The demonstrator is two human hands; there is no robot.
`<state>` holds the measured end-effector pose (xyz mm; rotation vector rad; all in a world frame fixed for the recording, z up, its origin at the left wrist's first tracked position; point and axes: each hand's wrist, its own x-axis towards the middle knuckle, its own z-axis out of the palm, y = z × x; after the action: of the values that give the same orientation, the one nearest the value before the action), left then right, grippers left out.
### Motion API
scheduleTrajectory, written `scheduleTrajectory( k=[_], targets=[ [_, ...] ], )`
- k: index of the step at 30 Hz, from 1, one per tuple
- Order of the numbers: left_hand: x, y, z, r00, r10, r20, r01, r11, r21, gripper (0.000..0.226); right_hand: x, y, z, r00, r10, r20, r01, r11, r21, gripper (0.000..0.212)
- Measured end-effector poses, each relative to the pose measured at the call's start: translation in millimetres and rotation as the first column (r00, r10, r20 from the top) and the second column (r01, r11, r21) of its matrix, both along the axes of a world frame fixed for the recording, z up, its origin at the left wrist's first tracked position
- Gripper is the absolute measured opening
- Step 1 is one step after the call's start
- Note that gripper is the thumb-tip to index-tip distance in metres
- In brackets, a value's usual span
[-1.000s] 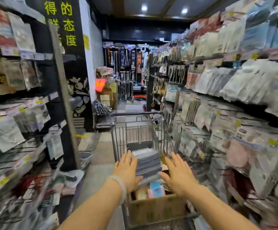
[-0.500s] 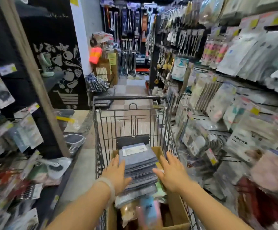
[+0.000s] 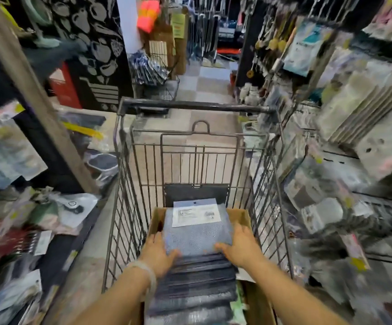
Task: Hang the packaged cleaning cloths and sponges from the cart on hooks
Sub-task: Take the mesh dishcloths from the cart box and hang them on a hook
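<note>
Two hands, left hand (image 3: 158, 254) and right hand (image 3: 241, 247), fingers fairly straight, pressing either side of one stack of packaged cloths (image 3: 196, 261) inside one cardboard box (image 3: 239, 215), one cart (image 3: 191, 106), lower middle.

A shop aisle; packaged goods (image 3: 351, 109) hang on racks either side; a wire shopping cart (image 3: 190, 146) stands on tiled floor (image 3: 204, 83).

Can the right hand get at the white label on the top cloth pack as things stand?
Probably yes. The right hand already rests on the stack of cloth packs just below the white label, and nothing lies on top of it.
</note>
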<state>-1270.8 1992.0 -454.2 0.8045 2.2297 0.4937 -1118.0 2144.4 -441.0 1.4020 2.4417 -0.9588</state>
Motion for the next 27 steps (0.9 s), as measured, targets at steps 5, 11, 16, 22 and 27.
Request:
scheduleTrajectory(
  k=[5,11,16,22,27],
  targets=[
    [-19,33,-33,0.984,0.122,0.130,-0.130,0.990,0.055,0.063,-10,29,-33,0.984,-0.148,-0.102,0.120,0.963,-0.239,0.066],
    [-28,51,-61,0.838,0.393,0.377,-0.406,0.913,-0.050,0.070,-13,29,-63,0.913,-0.386,-0.136,0.252,0.792,-0.556,0.055],
    [-25,49,-65,0.787,0.466,0.404,-0.447,0.882,-0.147,0.054,-6,25,-67,0.857,-0.513,-0.056,0.384,0.707,-0.594,0.050],
    [-21,43,-46,0.603,0.571,0.558,-0.657,0.752,-0.059,0.039,9,17,-43,0.796,-0.590,-0.135,0.373,0.654,-0.658,0.060],
    [-10,30,-11,0.502,0.553,0.665,-0.726,0.687,-0.023,0.035,35,9,-16,0.764,-0.608,-0.215,0.277,0.611,-0.742,0.059]
  ],
)
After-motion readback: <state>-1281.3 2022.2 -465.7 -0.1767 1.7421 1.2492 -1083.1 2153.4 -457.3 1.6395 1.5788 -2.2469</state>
